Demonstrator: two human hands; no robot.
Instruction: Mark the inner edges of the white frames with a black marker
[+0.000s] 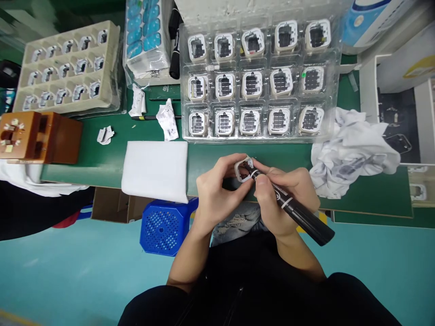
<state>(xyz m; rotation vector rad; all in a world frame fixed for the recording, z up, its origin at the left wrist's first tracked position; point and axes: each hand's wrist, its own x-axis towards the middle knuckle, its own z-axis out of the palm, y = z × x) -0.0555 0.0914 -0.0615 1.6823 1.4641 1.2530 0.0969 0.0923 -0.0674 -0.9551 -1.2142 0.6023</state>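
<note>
You hold the frame (245,168), a small white square part, just above the near edge of the bench (210,151), in front of your lap. Your left hand (212,192) pinches it between thumb and fingertips. Your right hand (283,194) is closed around a black marker (299,213), and the marker's tip touches the frame's right side. Just beyond your hands lies a clear tray (258,138) with three rows of five similar frames. A white sheet (154,170) lies just left of your left hand, overhanging the bench edge. A crumpled white cloth (353,151) sits to your right. Farther left are a brown block (64,140) and a beige tray (64,107) of small parts. A blue stool (163,226) stands below the bench edge.
</note>
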